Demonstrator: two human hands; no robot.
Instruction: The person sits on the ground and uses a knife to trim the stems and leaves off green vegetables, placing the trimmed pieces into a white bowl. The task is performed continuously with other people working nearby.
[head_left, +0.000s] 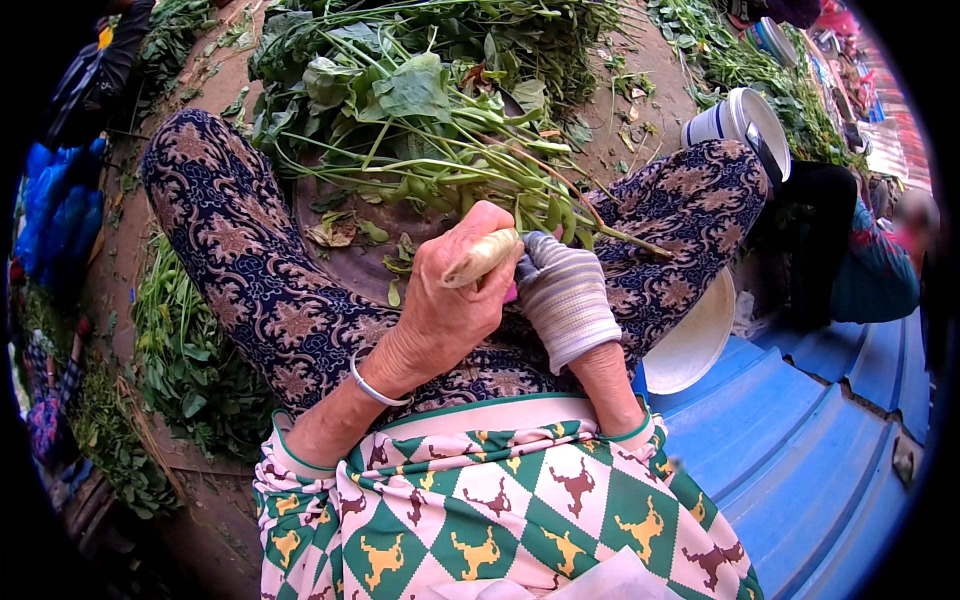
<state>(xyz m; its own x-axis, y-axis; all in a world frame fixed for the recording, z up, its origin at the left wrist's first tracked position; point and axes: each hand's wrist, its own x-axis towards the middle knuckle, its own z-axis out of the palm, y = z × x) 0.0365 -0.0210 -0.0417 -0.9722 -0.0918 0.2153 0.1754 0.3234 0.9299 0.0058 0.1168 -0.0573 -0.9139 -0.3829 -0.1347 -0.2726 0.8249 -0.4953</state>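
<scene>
My left hand (457, 289), bare with a pale bracelet at the wrist, is closed around a pale, rounded-ended object (480, 259) whose kind I cannot tell. Touching it on the right is my right hand (559, 289), in a striped knitted glove or sleeve with its fingers curled. What its fingers hold is hidden. Green bean pods (559, 214) on their stems lie just beyond both hands. A brown-green stalk (637, 241) reaches over the right thigh. A bit of something pink shows between the hands. Behind the pods rises a heap of leafy bean plants (420, 86).
My patterned trouser legs (232, 232) frame a round brown dish or pan (360, 262) with loose leaves. More plants (195, 352) lie left. A white bucket (709, 124), a pale basin (690, 337) and blue corrugated sheeting (787, 420) are right. Other people sit at both sides.
</scene>
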